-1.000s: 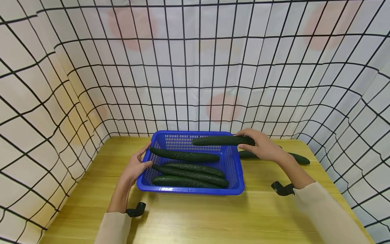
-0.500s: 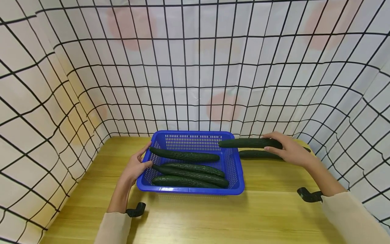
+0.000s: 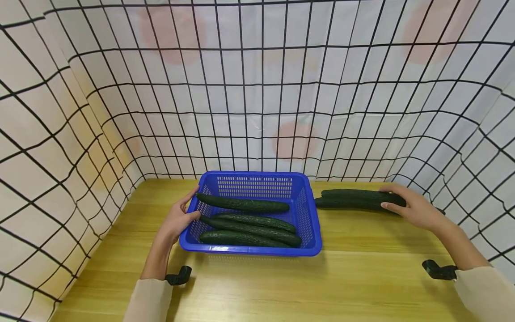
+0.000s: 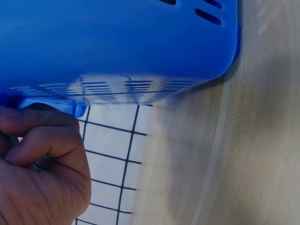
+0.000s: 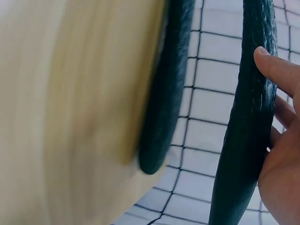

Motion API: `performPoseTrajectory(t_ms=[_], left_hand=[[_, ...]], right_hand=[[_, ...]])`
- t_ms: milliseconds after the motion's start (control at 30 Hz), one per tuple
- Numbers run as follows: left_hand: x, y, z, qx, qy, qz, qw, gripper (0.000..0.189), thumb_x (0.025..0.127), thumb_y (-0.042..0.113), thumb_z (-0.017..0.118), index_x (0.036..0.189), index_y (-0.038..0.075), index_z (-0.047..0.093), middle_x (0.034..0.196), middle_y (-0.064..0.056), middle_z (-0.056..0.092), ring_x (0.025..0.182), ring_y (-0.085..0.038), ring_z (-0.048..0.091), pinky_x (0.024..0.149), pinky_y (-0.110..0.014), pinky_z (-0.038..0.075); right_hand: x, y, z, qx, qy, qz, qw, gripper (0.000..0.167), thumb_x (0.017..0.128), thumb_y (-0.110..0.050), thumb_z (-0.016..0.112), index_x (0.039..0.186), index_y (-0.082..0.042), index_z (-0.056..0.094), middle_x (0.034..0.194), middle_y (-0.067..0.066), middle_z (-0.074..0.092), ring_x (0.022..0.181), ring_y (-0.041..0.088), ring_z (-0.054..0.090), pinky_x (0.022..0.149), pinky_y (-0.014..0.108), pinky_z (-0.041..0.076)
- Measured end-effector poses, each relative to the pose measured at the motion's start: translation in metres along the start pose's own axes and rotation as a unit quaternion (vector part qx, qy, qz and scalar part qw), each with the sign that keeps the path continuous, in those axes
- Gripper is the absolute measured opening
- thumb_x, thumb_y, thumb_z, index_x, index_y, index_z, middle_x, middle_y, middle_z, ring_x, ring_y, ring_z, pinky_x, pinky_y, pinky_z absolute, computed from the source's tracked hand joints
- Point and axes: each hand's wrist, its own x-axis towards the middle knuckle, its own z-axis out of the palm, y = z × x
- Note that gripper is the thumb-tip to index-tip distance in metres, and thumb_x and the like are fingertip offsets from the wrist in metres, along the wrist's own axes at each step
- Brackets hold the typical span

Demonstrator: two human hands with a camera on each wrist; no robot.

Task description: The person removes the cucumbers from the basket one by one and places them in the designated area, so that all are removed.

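Observation:
A blue plastic basket (image 3: 249, 251) with slotted walls stands on the table, several dark green cucumbers (image 3: 243, 204) lying lengthwise in it. My left hand (image 3: 175, 222) grips its left rim; the left wrist view has those fingers curled near the basket's outer wall (image 4: 117, 42). On the right, my right hand (image 3: 416, 209) holds a long cucumber (image 3: 348, 194) between thumb and fingers. Just in front of it, a second cucumber (image 3: 338, 204) lies on the table beside the basket. The right wrist view separates the held cucumber (image 5: 243, 126) from the one on the table (image 5: 166, 103).
Black wire grid (image 3: 261, 98) over pale sheeting encloses the wooden table (image 3: 257, 286) at the back and both sides. A small black device (image 3: 179, 275) sits at the left wrist and another black device (image 3: 438, 270) at the right.
My right hand has carried its cucumber rightward from above the basket and lowered it behind the cucumber on the table. The left hand and basket have stayed in place.

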Motion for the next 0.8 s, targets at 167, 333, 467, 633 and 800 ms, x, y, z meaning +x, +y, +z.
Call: performPoseTrajectory(t_ms=[167,333,467,633,800], left_hand=[[-0.001,0.001,-0.001,0.0,0.002,0.002,1.0,0.088,0.094,0.001,0.059,0.164,0.039,0.024,0.123,-0.037,0.062,0.098,-0.039,0.074,0.078,-0.052,0.064],[-0.001,0.0,0.0,0.001,0.002,0.002,1.0,0.089,0.092,0.0,0.06,0.163,0.04,0.025,0.105,-0.03,0.067,0.095,-0.036,0.075,0.077,-0.05,0.065],[0.0,-0.002,0.0,0.002,0.008,0.0,1.0,0.089,0.091,0.0,0.06,0.163,0.04,0.027,0.092,-0.02,0.066,0.092,-0.036,0.075,0.076,-0.05,0.065],[0.001,-0.004,0.0,-0.004,0.01,-0.002,0.9999,0.088,0.092,-0.001,0.06,0.163,0.041,0.028,0.099,-0.024,0.068,0.092,-0.035,0.075,0.077,-0.051,0.065],[0.001,-0.004,0.0,-0.004,0.009,-0.001,0.9999,0.088,0.092,-0.001,0.06,0.163,0.041,0.027,0.092,-0.02,0.067,0.091,-0.034,0.075,0.077,-0.05,0.065]], right_hand=[[-0.006,0.016,0.01,-0.005,0.004,-0.004,1.0,0.044,0.1,-0.023,0.067,0.139,-0.004,0.057,0.141,0.025,0.055,0.125,0.052,0.05,0.09,0.066,0.045],[-0.007,0.025,0.027,0.004,-0.009,0.001,0.9999,0.045,0.1,-0.025,0.067,0.14,-0.005,0.056,0.141,0.026,0.054,0.126,0.052,0.049,0.092,0.067,0.044],[-0.003,0.028,0.041,0.013,-0.01,-0.005,0.9999,0.045,0.101,-0.026,0.067,0.14,-0.006,0.057,0.143,0.026,0.054,0.131,0.051,0.047,0.098,0.067,0.043],[0.001,0.03,0.055,0.02,-0.016,-0.011,0.9996,0.043,0.1,-0.025,0.067,0.138,-0.006,0.059,0.142,0.024,0.056,0.132,0.051,0.046,0.1,0.068,0.041],[0.005,0.03,0.064,0.016,-0.02,-0.014,0.9996,0.043,0.099,-0.025,0.068,0.137,-0.007,0.06,0.142,0.025,0.055,0.133,0.052,0.045,0.1,0.069,0.04]])
